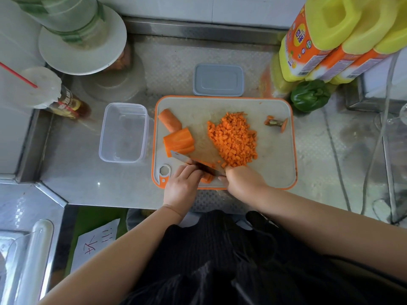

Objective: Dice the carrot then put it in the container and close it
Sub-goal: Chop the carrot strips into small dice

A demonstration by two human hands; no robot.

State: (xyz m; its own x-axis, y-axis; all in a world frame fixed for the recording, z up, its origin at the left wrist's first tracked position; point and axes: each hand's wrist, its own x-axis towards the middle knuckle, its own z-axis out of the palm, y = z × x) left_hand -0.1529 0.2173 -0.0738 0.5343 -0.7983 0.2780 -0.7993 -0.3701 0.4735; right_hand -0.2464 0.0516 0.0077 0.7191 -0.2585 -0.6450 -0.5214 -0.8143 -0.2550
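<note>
On the orange-rimmed cutting board [275, 164] lies a heap of diced carrot [234, 142]. Two larger carrot chunks [178, 140] sit at the board's left, and the cut-off carrot top [276, 122] lies at its right. My right hand [242, 179] grips a knife [182, 157] whose blade points left across the board's near edge. My left hand [182, 186] holds down a small stack of carrot strips [207, 178] under the blade. An empty clear container [123, 133] stands left of the board. Its grey lid [218, 80] lies behind the board.
A green pepper [309, 95] and yellow bottles [334, 38] stand at the back right. A sauce bottle [68, 103], a lidded cup with a red straw [37, 86] and a white plate stack [83, 40] fill the back left. The steel counter's edge runs just below the board.
</note>
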